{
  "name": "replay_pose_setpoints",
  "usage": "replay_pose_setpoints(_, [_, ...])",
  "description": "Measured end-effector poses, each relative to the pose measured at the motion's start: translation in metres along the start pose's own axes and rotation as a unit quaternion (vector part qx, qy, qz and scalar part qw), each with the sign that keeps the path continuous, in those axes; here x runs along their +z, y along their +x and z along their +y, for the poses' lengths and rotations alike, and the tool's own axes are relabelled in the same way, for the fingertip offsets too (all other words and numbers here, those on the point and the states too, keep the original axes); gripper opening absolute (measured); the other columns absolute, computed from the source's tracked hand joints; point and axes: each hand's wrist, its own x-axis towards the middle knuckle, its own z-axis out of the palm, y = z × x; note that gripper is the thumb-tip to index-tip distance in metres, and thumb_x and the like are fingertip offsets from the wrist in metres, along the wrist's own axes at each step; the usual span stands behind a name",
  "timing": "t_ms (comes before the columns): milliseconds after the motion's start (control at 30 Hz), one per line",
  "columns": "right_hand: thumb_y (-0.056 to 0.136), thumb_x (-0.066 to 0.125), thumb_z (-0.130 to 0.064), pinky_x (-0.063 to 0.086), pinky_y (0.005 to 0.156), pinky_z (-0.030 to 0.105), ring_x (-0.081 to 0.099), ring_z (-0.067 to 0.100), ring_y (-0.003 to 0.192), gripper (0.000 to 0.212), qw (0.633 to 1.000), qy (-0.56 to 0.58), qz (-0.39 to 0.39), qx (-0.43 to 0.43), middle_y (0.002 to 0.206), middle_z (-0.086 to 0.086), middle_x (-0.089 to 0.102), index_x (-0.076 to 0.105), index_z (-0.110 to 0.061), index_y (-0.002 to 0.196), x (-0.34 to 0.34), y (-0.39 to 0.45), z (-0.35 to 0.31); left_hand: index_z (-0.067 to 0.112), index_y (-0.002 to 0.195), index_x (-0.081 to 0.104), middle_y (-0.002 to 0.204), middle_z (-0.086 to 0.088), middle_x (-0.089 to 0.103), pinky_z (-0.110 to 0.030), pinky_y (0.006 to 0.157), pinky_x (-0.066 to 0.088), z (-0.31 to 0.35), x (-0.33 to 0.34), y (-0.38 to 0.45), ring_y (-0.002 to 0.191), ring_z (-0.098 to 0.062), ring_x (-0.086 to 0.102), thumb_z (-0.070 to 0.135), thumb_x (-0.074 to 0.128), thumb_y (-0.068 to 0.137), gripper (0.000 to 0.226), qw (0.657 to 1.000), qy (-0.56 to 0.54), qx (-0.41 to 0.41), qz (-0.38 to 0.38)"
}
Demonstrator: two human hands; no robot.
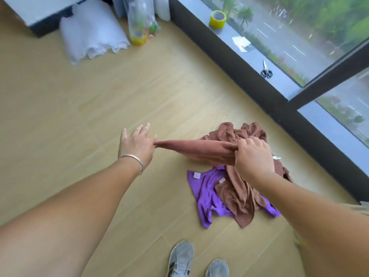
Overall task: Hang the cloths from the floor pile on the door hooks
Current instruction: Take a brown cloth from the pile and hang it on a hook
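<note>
Two hands are on one brown cloth (199,149), and I have it stretched taut between them above the floor: my left hand (135,144) pinches one end between thumb and forefinger with the other fingers spread loose, and my right hand (253,154) has its fingers curled round the bunched other end. The hands are well apart, with the cloth pulled into a tight band between them.

Below and just beyond it the floor pile (235,186) lies on the wooden floor (79,96) near the dark window frame (249,76). I can make out more brown cloth in it and a purple cloth (205,194) spread underneath; how many brown pieces are tangled there I cannot tell.

As for progress, I judge this to be early or mid-way: one cloth is lifted and being straightened, and at least the purple one and some brown remain on the floor. No door or hooks show in this view, so I cannot say whether anything already hangs. What is left, as I read it, is to turn away from the window, carry this cloth to the hooks, and come back for the rest.

My grey shoes (197,260) stand just short of the pile
</note>
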Motion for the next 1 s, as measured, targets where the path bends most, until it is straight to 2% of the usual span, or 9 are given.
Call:
replay_pose_setpoints(133, [0.091,0.048,-0.017,0.034,0.095,0.039,0.048,0.031,0.110,0.015,0.999,-0.003,0.030,-0.043,0.107,0.010,0.061,0.057,-0.010,0.101,-0.051,0.026,-0.050,0.040,0.133,0.046,0.159,0.003,0.015,-0.052,0.114,0.014,-0.064,-0.021,-0.020,0.145,-0.014,0.013,0.042,0.030,0.101,0.037,0.997,-0.038,-0.059,0.024])
replay_pose_setpoints(300, [0.086,0.056,-0.019,0.032,0.094,0.034,0.046,0.028,0.114,0.019,0.993,-0.010,0.045,-0.107,0.111,0.007,0.059,0.056,-0.013,0.104,-0.097,0.042,-0.119,0.040,0.135,0.045,0.159,0.003,0.015,-0.051,0.114,0.015,-0.137,-0.029,-0.062,0.145,-0.015,0.015,0.042,0.030,0.101,0.037,0.989,-0.050,-0.133,0.036])
replay_pose_setpoints(533, [0.092,0.047,-0.023,0.031,0.095,0.032,0.041,0.025,0.121,0.020,0.978,-0.005,0.046,-0.206,0.116,0.004,0.056,0.051,-0.015,0.110,-0.114,0.020,-0.194,0.040,0.133,0.047,0.159,0.003,0.016,-0.048,0.115,0.014,-0.194,-0.011,-0.156,0.145,-0.016,0.016,0.044,0.029,0.101,0.037,0.972,-0.086,-0.217,0.021])
replay_pose_setpoints(633, [0.093,0.046,-0.026,0.032,0.095,0.032,0.042,0.024,0.121,0.021,0.971,-0.011,0.029,-0.238,0.117,0.003,0.057,0.051,-0.016,0.111,-0.097,-0.007,-0.206,0.041,0.134,0.046,0.159,0.004,0.015,-0.046,0.115,0.016,-0.188,0.018,-0.203,0.145,-0.015,0.016,0.045,0.029,0.101,0.038,0.967,-0.099,-0.235,-0.006])
replay_pose_setpoints(767, [0.094,0.046,-0.029,0.033,0.094,0.033,0.042,0.024,0.121,0.024,0.965,-0.014,-0.030,-0.259,0.119,0.003,0.056,0.052,-0.017,0.113,-0.048,-0.052,-0.206,0.042,0.135,0.045,0.159,0.004,0.014,-0.045,0.115,0.017,-0.151,0.074,-0.258,0.144,-0.014,0.017,0.043,0.033,0.100,0.037,0.958,-0.129,-0.253,-0.048])
replay_pose_setpoints(1000, [0.093,0.049,-0.024,0.034,0.099,0.036,0.042,0.026,0.122,0.025,0.955,-0.049,-0.131,-0.263,0.122,0.005,0.055,0.052,-0.016,0.116,0.103,-0.129,-0.178,0.037,0.134,0.046,0.159,0.003,0.016,-0.043,0.112,0.023,-0.044,0.226,-0.321,0.143,-0.017,0.020,0.045,0.037,0.098,0.038,0.940,-0.176,-0.265,-0.126])
